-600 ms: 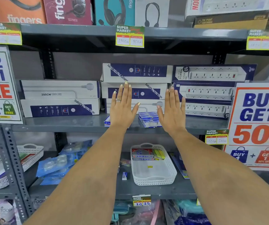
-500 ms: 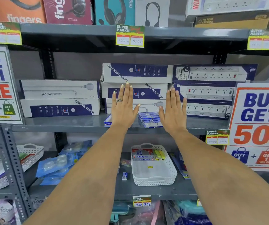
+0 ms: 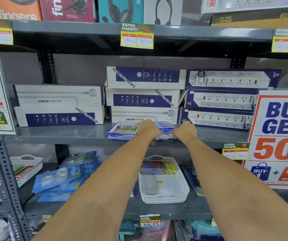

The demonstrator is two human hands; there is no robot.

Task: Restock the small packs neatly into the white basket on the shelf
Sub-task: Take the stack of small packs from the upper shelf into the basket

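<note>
A block of small blue packs (image 3: 165, 126) sits at the front edge of the middle shelf. My left hand (image 3: 147, 130) is curled over its left side and my right hand (image 3: 185, 132) over its right side, both gripping it. One shelf below stands the white basket (image 3: 164, 193), mostly bare, with a few red-and-blue packs (image 3: 151, 168) and yellow packs (image 3: 170, 167) at its far end. My forearms cross in front of the lower shelf.
An open blue Kangaro box (image 3: 122, 131) lies just left of the block. Stacked power-strip boxes (image 3: 143, 95) fill the shelf behind. Blue blister packs (image 3: 65, 176) lie left of the basket, another white basket (image 3: 26, 167) far left. A promo sign (image 3: 278, 140) stands right.
Both hands were raised flat and open in front of the boxes; they have dropped to the shelf edge and closed on the sides of the blue pack block. The view moved closer.
</note>
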